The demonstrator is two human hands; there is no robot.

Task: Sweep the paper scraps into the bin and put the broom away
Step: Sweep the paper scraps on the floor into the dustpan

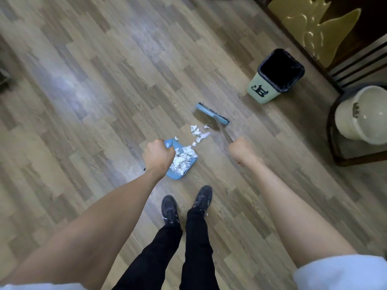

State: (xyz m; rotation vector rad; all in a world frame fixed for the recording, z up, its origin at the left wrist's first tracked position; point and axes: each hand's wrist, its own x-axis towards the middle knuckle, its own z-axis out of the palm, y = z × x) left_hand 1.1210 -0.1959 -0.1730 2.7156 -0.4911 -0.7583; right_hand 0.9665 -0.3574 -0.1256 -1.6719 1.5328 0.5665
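Note:
My left hand (158, 156) grips the handle of a blue dustpan (191, 164) that rests on the wood floor and holds a heap of white paper scraps (182, 160). More loose scraps (199, 132) lie on the floor just beyond the pan's mouth. My right hand (240, 150) is closed around the thin handle of a broom whose blue head (211, 113) sits on the floor past the loose scraps. A pale green bin (258, 92) with a black liner stands open at the upper right, beyond the broom head.
A dark wooden stand holding a cream pot (360, 116) is at the right edge. Dark furniture with slats (356, 65) runs behind the bin. My two feet in dark shoes (186, 204) stand just behind the dustpan. Open floor stretches to the left.

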